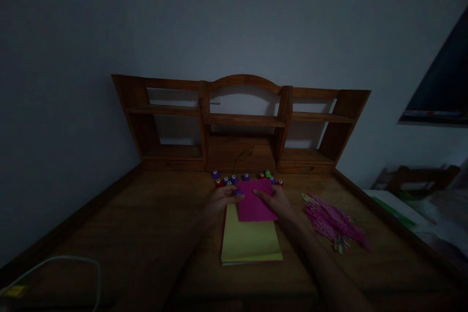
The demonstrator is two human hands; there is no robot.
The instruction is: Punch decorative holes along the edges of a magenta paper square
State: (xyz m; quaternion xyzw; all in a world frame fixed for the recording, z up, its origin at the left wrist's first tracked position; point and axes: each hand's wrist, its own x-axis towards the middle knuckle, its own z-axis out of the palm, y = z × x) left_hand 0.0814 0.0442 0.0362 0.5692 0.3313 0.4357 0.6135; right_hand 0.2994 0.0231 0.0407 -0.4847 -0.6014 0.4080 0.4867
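Observation:
My right hand [272, 200] grips a pink sheet of paper [256, 207] by its right side, thumb on top. At the sheet's upper left corner, my left hand [224, 196] is closed on a small purple craft punch [238, 192], which touches the paper's edge. Whether the corner sits inside its slot I cannot tell. Below the pink sheet lies a stack of yellow paper [252, 243], its upper part covered by the sheet. Behind my hands stand several more small punches [246, 176] in purple, red and green, some partly hidden.
A heap of pink and multicoloured paper strips [329, 219] lies to the right on the wooden desk [146, 224]. A wooden shelf unit [243, 120] stands along the desk's back. At the front left runs a white cable [73, 257]. A chair [420, 178] is at the far right.

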